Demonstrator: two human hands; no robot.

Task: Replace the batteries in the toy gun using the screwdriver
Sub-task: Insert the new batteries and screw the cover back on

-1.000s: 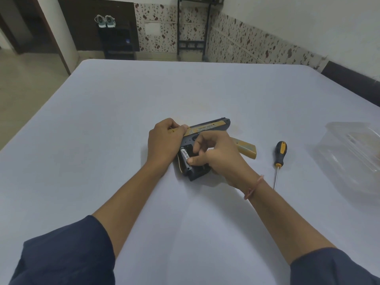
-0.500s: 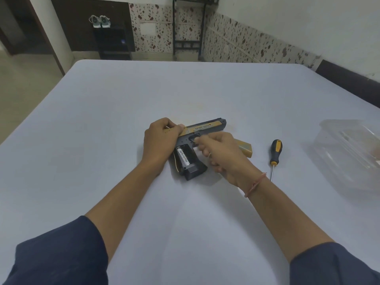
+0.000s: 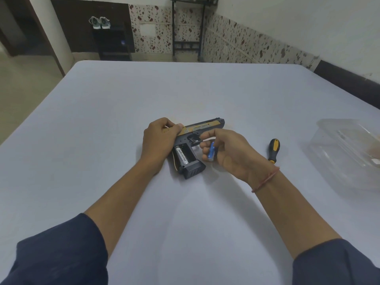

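- A white table (image 3: pixel 102 140) is seen filling most of the view, and everything else is laid on it.
- A clear plastic container (image 3: pixel 347 153) is placed near the table's right edge, well apart from the work.
- Two forearms in dark blue sleeves (image 3: pixel 61 249) are extended from the near edge toward the middle of the table; a red thread (image 3: pixel 265 179) is worn around the right wrist.
- The toy gun (image 3: pixel 197 138) is laid on its side in the middle of the table, its barrel pointed right and away, its grip pointed toward the near edge. The grip's battery compartment is uncovered.
- The left hand (image 3: pixel 159 140) is closed over the rear of the toy gun, fingers curled and thumb pressed on the gold slide, so that the gun is held down against the table.
- The right hand (image 3: pixel 228 153) is held just beside the trigger guard, with a blue battery (image 3: pixel 211 151) pinched between fingers and thumb.
- The screwdriver (image 3: pixel 273 150), black and yellow in the handle, is left lying to the right of the right hand, untouched.
- A white battery (image 3: pixel 182 156) is seated in the left slot of the open compartment; the slot beside it appears dark.
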